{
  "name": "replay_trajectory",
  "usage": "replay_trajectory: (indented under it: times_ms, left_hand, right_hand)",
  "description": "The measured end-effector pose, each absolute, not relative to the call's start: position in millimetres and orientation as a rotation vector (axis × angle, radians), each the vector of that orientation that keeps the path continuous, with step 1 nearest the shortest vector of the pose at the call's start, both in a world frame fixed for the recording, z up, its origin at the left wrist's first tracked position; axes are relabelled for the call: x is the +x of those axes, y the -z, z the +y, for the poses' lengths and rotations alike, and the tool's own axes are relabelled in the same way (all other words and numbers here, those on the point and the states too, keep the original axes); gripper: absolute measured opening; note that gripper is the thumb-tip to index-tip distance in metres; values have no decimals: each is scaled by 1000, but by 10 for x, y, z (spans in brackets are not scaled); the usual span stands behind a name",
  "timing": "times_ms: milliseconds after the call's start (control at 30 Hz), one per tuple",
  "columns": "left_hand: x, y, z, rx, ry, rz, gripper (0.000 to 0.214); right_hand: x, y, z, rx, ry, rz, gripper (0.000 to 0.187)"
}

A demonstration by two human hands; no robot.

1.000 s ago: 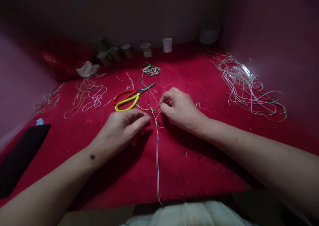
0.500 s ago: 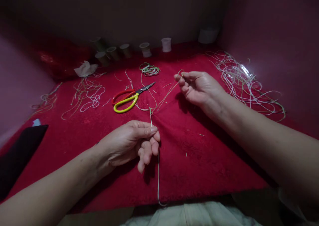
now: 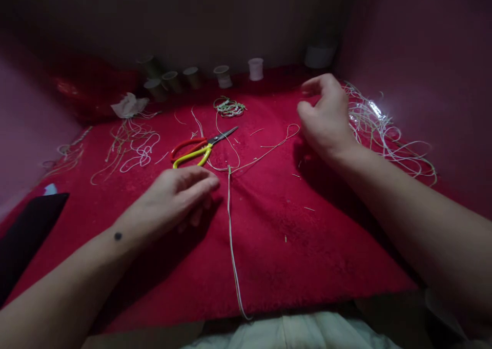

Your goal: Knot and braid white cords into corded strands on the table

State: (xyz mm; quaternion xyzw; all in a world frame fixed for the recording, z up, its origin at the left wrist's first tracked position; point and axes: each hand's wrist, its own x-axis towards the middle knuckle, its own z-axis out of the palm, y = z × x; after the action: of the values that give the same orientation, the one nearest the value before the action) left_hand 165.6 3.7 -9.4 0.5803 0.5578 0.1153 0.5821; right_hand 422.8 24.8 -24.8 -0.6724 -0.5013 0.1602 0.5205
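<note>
A white cord (image 3: 231, 236) lies straight along the red cloth (image 3: 307, 246) and runs off its near edge toward me. From the cord's far end thin strands (image 3: 269, 151) trail right and end in a small loop. My left hand (image 3: 175, 198) rests palm down just left of the cord's far end, fingers stretched toward it and holding nothing. My right hand (image 3: 326, 116) hovers above the cloth at the right, fingers loosely curled and apart, empty, between the loop and a tangle of cords (image 3: 388, 134).
Red and yellow scissors (image 3: 194, 149) lie beyond my left hand. Loose cords (image 3: 132, 144) and a crumpled tissue (image 3: 128, 105) sit at the left, a small coiled bundle (image 3: 229, 106) behind. Several spools (image 3: 223, 75) line the back wall. A black flat object (image 3: 26, 233) lies at the near left.
My right hand let go of the thin strands, which now lie on the cloth, and moved further right and back. My left hand released the cord and slid left, fingers flattened.
</note>
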Motion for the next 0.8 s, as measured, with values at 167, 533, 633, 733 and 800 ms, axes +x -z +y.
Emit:
replay_trajectory:
  times_ms: [167, 533, 633, 733, 800]
  left_hand:
    - [1709, 142, 126, 1095, -409, 1122, 18]
    - [1914, 285, 19, 1103, -366, 1013, 8]
    - [1942, 266, 3, 1148, -351, 1024, 11]
    - [1965, 244, 1, 1151, -278, 1031, 21]
    - [1976, 233, 1, 1149, -245, 1052, 25]
  right_hand:
    - [3671, 262, -48, -1554, -426, -1897, 14]
    - [3467, 373, -151, -1597, -474, -2130, 17]
    - [3471, 345, -146, -1601, -612, -2065, 16]
    - [3489, 324, -119, -1610, -663, -2055, 16]
    - [3503, 308, -93, -1640, -644, -2065, 16]
